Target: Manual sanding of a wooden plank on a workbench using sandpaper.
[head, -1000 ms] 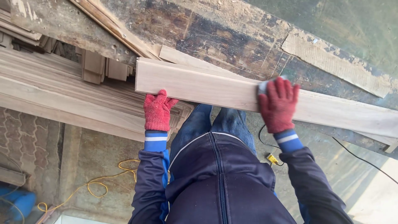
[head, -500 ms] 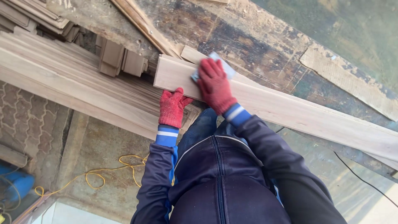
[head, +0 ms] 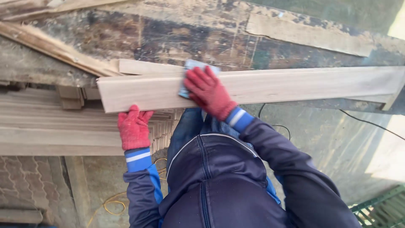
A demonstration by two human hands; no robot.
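A long pale wooden board [head: 274, 86] is laid across a worn, dusty desk [head: 190, 38], running from left to right. The left hand [head: 134, 126], in a red knitted glove, is placed against the board's near edge close to its left end, with the grip curled loosely over that edge. The right hand [head: 207, 92], also gloved in red, is pressed flat on top of the board, and a small grey sanding pad [head: 190, 69] is held down beneath its fingers. A stack of planks [head: 50, 126] is seen at the left, below the desk. A yellow cable [head: 112, 207] is lying on the floor.
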